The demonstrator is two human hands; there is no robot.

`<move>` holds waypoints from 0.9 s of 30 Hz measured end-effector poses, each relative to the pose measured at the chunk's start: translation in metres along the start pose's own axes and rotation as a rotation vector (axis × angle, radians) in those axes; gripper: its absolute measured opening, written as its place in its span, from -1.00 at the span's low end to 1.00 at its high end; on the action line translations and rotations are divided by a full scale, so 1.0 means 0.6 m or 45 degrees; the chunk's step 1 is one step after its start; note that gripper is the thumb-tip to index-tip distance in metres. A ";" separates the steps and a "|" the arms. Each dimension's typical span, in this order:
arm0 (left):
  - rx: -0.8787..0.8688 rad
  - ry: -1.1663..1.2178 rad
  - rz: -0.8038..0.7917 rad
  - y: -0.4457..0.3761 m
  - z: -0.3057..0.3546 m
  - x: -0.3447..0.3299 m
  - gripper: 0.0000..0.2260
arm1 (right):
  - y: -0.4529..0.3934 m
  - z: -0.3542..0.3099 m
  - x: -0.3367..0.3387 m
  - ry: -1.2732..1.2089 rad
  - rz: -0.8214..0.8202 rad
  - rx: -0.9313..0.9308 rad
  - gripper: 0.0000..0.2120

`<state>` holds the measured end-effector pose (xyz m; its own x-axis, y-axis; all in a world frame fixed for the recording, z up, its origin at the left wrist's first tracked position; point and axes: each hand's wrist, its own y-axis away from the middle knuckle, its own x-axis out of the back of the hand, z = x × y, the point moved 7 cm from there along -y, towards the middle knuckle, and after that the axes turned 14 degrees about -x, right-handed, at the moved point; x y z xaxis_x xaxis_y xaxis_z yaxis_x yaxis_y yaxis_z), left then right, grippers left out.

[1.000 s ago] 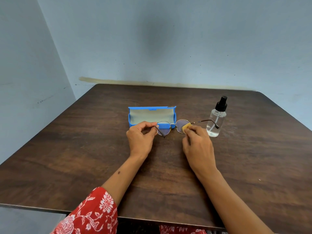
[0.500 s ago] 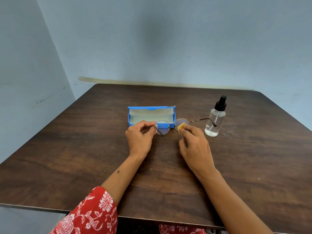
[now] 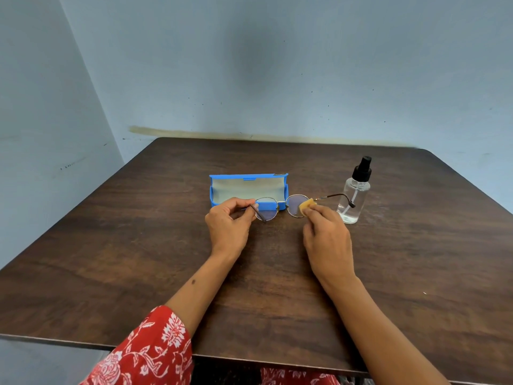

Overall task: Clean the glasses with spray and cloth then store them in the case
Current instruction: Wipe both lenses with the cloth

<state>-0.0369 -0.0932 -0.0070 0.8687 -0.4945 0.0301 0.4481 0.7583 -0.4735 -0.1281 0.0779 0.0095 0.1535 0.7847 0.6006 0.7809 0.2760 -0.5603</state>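
Thin metal-framed round glasses (image 3: 280,207) are held just above the table, in front of the open blue case (image 3: 247,187). My left hand (image 3: 229,225) pinches the frame at the left lens hinge. My right hand (image 3: 326,240) pinches a small yellow cloth (image 3: 306,205) against the right lens. The right temple arm sticks out toward the clear spray bottle (image 3: 354,195) with a black pump top, which stands upright at the right.
The dark wooden table (image 3: 138,259) is pushed against a pale blue wall at the back and left. Its near edge runs just above my red patterned sleeve (image 3: 147,348).
My right hand with the cloth has slid from the inner part of the right lens toward its outer edge. The glasses shifted slightly; my left hand keeps its hold.
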 end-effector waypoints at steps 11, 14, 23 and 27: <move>-0.009 -0.005 0.003 0.002 0.010 0.001 -0.87 | 0.003 0.000 0.000 0.014 0.004 0.003 -0.66; -0.021 -0.021 -0.001 0.003 0.012 0.001 -0.87 | 0.007 -0.012 -0.007 0.047 -0.041 0.079 -0.67; -0.008 -0.086 -0.025 -0.001 0.006 0.000 -0.87 | 0.004 -0.015 -0.005 0.043 -0.042 0.064 -0.73; -0.018 -0.049 -0.012 -0.005 0.003 0.001 -0.87 | 0.005 -0.023 -0.005 0.015 -0.056 0.128 -0.73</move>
<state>-0.0371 -0.0950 -0.0038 0.8721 -0.4847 0.0679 0.4533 0.7476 -0.4853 -0.1179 0.0688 0.0142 0.1282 0.7640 0.6323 0.7225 0.3648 -0.5873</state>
